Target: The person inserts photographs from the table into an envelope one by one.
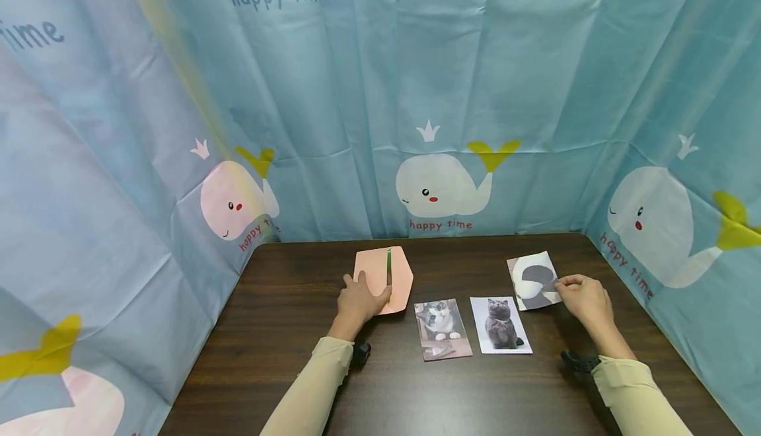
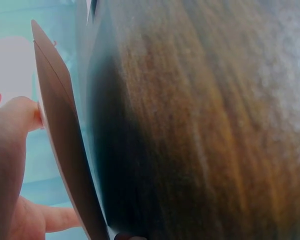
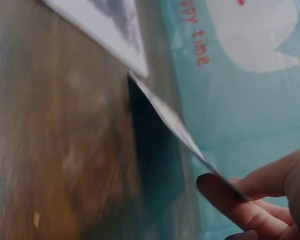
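My left hand (image 1: pixel 361 297) grips a pink paper envelope (image 1: pixel 401 280) at the table's back left. A narrow green strip shows along a slit in it. In the left wrist view, the envelope (image 2: pixel 57 95) stands tilted above the table, with the thumb against one face. At the right, my right hand (image 1: pixel 585 300) pinches the edge of a white-and-grey photo card (image 1: pixel 529 276). Seen from the right wrist, this card (image 3: pixel 170 120) is raised at the held edge, thumb on one side and fingers on the other.
Between the hands, two cat photo cards lie on the dark wooden table (image 1: pixel 380 396): a grey-and-white cat card (image 1: pixel 442 330) and a grey cat card (image 1: pixel 501 325). A blue whale-print curtain (image 1: pixel 357 92) stands behind the table and along both sides.
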Demonstrator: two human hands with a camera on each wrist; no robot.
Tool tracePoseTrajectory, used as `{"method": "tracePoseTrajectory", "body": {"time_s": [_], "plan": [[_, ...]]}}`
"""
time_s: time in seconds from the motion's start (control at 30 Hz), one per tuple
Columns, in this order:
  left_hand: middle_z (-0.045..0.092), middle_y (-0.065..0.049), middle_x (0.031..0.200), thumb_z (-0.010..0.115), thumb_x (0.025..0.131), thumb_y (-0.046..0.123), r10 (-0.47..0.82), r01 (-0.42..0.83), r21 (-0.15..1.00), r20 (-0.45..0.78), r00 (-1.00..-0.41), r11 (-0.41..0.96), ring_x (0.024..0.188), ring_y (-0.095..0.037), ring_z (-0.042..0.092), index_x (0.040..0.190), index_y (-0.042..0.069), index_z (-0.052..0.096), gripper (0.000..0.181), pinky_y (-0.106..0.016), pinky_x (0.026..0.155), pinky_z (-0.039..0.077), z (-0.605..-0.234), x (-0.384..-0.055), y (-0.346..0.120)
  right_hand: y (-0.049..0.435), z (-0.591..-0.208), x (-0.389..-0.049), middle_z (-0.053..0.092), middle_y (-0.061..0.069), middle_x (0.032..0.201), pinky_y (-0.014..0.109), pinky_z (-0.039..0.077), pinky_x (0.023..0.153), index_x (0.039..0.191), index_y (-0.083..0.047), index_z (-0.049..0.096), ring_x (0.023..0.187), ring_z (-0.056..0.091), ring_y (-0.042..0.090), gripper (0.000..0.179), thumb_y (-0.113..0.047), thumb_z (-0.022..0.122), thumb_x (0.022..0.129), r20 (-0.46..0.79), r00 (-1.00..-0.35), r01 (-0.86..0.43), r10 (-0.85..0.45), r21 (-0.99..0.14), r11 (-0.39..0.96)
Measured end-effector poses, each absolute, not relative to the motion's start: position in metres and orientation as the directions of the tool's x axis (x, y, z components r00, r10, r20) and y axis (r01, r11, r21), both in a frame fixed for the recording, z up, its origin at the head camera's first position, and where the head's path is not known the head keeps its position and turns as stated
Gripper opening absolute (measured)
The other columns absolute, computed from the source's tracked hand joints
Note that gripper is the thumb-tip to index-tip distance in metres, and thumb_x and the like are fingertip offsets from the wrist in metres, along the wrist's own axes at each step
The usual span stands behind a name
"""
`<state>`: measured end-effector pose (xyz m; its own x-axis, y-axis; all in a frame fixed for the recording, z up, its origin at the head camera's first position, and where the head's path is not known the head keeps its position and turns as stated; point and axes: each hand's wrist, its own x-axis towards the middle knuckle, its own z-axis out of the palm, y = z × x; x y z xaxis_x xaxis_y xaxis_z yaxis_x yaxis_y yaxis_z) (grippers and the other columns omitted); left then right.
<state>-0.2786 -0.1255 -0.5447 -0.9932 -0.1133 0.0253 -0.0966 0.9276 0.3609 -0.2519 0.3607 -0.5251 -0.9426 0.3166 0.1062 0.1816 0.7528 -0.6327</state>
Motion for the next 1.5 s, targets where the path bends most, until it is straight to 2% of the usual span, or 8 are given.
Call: {"method": "tracePoseTrajectory", "body": {"time_s": [0.1, 0.27, 0.37, 0.6, 0.87, 1.03, 1.3, 1.5], "plan": [[0.044, -0.038, 0.148, 0.062, 0.094, 0.069, -0.109, -0.092, 0.364, 0.026, -0.994, 0.927, 0.108, -0.054, 0.067, 0.158, -0.002, 0.047, 0.096, -0.060, 0.089, 0.058, -0.547, -0.278, -0.125, 0.354, -0.525, -0.254, 0.080, 0.019, 0.108, 0.050, 0.050, 0.078, 0.111, 0.003, 0.077, 0.099, 0.071, 0.044, 0.034, -0.029, 0.070, 0.101, 0.132, -0.937, 0.151, 0.324, -0.683, 0.714], [0.046, -0.038, 0.146, 0.059, 0.094, 0.069, -0.109, -0.084, 0.375, 0.044, -0.993, 0.923, 0.104, -0.055, 0.067, 0.155, -0.003, 0.049, 0.095, -0.061, 0.087, 0.058, -0.552, -0.274, -0.124, 0.334, -0.523, -0.261, 0.082, 0.011, 0.097, 0.033, 0.047, 0.073, 0.111, 0.004, 0.076, 0.081, 0.065, 0.013, 0.035, -0.029, 0.072, 0.101, 0.087, -0.947, 0.130, 0.308, -0.775, 0.618], [0.046, -0.038, 0.144, 0.060, 0.094, 0.069, -0.112, -0.086, 0.381, 0.048, -0.993, 0.921, 0.103, -0.055, 0.067, 0.156, -0.003, 0.049, 0.096, -0.061, 0.086, 0.058, -0.551, -0.274, -0.124, 0.318, -0.523, -0.266, 0.082, 0.007, 0.096, 0.029, 0.046, 0.073, 0.111, 0.004, 0.076, 0.080, 0.062, 0.005, 0.034, -0.028, 0.073, 0.101, 0.071, -0.960, 0.103, 0.271, -0.810, 0.578], [0.046, -0.037, 0.145, 0.063, 0.094, 0.069, -0.116, -0.099, 0.366, 0.025, -0.993, 0.925, 0.105, -0.052, 0.068, 0.157, -0.001, 0.048, 0.096, -0.059, 0.088, 0.059, -0.549, -0.277, -0.126, 0.279, -0.525, -0.276, 0.081, 0.011, 0.106, 0.031, 0.047, 0.077, 0.113, 0.003, 0.074, 0.090, 0.063, 0.006, 0.031, -0.026, 0.074, 0.101, 0.035, -0.984, 0.061, 0.172, -0.851, 0.522], [0.046, -0.037, 0.143, 0.065, 0.093, 0.069, -0.115, -0.096, 0.379, 0.029, -0.993, 0.920, 0.104, -0.052, 0.068, 0.157, -0.001, 0.048, 0.096, -0.060, 0.085, 0.059, -0.548, -0.275, -0.126, 0.238, -0.525, -0.284, 0.080, 0.004, 0.092, 0.028, 0.048, 0.061, 0.111, 0.001, 0.075, 0.066, 0.061, 0.010, 0.026, -0.022, 0.075, 0.099, 0.023, -0.992, 0.038, 0.121, -0.878, 0.477], [0.046, -0.037, 0.143, 0.065, 0.093, 0.069, -0.116, -0.096, 0.381, 0.031, -0.993, 0.920, 0.104, -0.052, 0.068, 0.158, -0.002, 0.048, 0.097, -0.060, 0.086, 0.059, -0.544, -0.275, -0.126, 0.211, -0.524, -0.291, 0.080, 0.007, 0.095, 0.029, 0.049, 0.062, 0.112, 0.001, 0.075, 0.071, 0.064, 0.016, 0.024, -0.020, 0.076, 0.099, 0.016, -0.995, 0.028, 0.098, -0.900, 0.435], [0.047, -0.037, 0.142, 0.065, 0.093, 0.068, -0.115, -0.090, 0.379, 0.042, -0.993, 0.921, 0.103, -0.051, 0.069, 0.157, -0.002, 0.049, 0.096, -0.059, 0.086, 0.059, -0.544, -0.277, -0.125, 0.175, -0.530, -0.299, 0.079, 0.006, 0.093, 0.028, 0.047, 0.061, 0.110, -0.001, 0.075, 0.067, 0.059, 0.011, 0.022, -0.019, 0.076, 0.098, -0.001, -0.997, 0.031, 0.078, -0.920, 0.390], [0.046, -0.038, 0.144, 0.065, 0.093, 0.069, -0.118, -0.092, 0.377, 0.047, -0.992, 0.922, 0.105, -0.052, 0.068, 0.156, -0.002, 0.049, 0.097, -0.059, 0.087, 0.059, -0.544, -0.276, -0.125, 0.155, -0.532, -0.302, 0.079, 0.006, 0.093, 0.028, 0.050, 0.064, 0.107, -0.001, 0.076, 0.074, 0.062, 0.012, 0.019, -0.017, 0.076, 0.097, 0.003, -0.998, 0.023, 0.068, -0.930, 0.367]]}}
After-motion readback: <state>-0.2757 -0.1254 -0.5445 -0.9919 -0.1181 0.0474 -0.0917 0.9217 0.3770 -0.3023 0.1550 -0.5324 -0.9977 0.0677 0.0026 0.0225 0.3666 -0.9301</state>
